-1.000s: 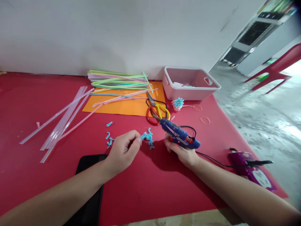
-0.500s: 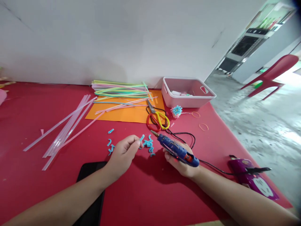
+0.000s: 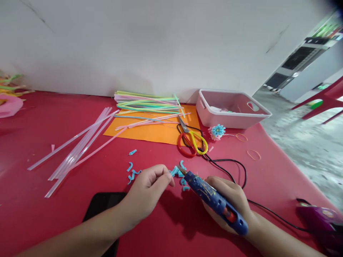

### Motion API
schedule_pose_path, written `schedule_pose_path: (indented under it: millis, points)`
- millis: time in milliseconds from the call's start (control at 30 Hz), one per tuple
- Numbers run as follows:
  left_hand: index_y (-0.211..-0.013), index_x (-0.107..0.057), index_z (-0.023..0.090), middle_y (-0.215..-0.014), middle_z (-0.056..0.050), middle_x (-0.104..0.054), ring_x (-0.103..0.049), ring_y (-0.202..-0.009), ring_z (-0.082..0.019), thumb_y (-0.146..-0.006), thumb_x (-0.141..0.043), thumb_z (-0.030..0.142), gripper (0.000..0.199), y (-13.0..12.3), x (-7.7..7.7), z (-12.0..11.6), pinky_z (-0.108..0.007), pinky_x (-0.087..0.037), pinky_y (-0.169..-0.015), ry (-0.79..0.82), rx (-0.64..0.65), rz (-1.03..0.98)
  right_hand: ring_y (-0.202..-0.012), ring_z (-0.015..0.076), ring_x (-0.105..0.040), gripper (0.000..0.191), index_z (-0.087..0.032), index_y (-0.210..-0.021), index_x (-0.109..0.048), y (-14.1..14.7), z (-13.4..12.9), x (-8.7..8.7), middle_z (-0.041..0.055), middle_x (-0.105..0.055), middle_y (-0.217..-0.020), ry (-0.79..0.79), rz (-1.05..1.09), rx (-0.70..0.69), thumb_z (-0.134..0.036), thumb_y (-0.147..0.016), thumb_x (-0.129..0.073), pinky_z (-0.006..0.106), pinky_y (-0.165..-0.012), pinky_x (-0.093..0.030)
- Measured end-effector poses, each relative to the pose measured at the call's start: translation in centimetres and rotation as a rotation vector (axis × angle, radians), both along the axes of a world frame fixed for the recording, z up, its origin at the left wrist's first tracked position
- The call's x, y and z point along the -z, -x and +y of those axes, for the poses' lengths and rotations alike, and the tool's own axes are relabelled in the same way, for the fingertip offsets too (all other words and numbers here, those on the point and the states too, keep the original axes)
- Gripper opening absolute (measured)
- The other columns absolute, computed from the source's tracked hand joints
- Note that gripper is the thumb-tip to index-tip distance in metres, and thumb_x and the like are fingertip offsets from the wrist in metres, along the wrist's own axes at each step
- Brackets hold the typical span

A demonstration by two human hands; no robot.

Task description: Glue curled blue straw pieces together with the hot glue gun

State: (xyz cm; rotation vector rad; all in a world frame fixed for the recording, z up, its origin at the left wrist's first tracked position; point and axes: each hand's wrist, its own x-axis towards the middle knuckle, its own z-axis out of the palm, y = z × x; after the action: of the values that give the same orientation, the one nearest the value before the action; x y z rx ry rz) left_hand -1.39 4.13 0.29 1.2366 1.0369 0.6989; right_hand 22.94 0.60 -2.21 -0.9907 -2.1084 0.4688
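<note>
My left hand (image 3: 151, 187) pinches a small blue curled piece (image 3: 174, 172) between thumb and fingertips. Wrapped round a dark blue glue gun (image 3: 211, 198) is my right hand (image 3: 230, 198). The gun's metal tip points left, close beside the pinched piece; whether they touch is unclear. Blue curled pieces (image 3: 183, 182) lie just behind and beside the tip, and others (image 3: 132, 175) sit left of my left hand. A blue and pink pipe-cleaner flower (image 3: 218, 130) rests in front of the pink bin.
Red-and-yellow scissors (image 3: 192, 141) lie on orange paper (image 3: 144, 134) near colourful stems (image 3: 147, 103). Clear pinkish sticks (image 3: 80, 146) are at left, a black phone (image 3: 103, 203) under my left forearm. The pink bin (image 3: 233, 119), black cable (image 3: 273, 215) and purple power strip (image 3: 318, 221) are at right.
The camera view has shifted, so table items appear farther right. My right hand has brought the glue gun's tip closer to the piece in my left hand.
</note>
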Motion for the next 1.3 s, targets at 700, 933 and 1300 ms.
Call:
schedule_pose_path:
  millis: [700,933,1300]
  points:
    - [-0.072,-0.056,0.022,-0.051,0.009,-0.028,-0.024,-0.044,-0.009,-0.089,-0.051,0.039,0.024,0.18,0.05,0.16,-0.025,-0.02,-0.041,-0.006,-0.028,0.044,-0.051,0.0115,-0.052,0.019,-0.024,-0.098,-0.056,-0.12,-0.12,-0.49,-0.0017,-0.061,-0.068,0.073,-0.051,0.002,-0.015,-0.083,-0.064,0.023,-0.048,-0.043]
    - [-0.071,-0.057,0.022,-0.051,0.009,-0.031,-0.027,-0.045,-0.01,-0.089,-0.05,0.037,0.024,0.27,-0.02,-0.02,-0.026,-0.022,-0.043,-0.039,-0.036,0.082,-0.052,0.011,-0.049,0.02,-0.025,-0.098,-0.055,-0.26,-0.1,-0.36,-0.0026,-0.057,-0.069,0.074,-0.058,-0.017,-0.015,-0.084,-0.064,0.022,-0.048,-0.041]
    - [-0.07,-0.055,0.022,-0.049,0.009,-0.031,-0.028,-0.044,-0.009,-0.087,-0.048,0.037,0.023,0.02,-0.3,0.1,-0.026,-0.023,-0.043,-0.041,-0.024,0.102,-0.053,0.0108,-0.049,0.02,-0.025,-0.099,-0.056,-0.52,-0.25,-0.14,-0.0029,-0.056,-0.07,0.127,-0.045,-0.025,-0.016,-0.084,-0.065,0.022,-0.049,-0.042]
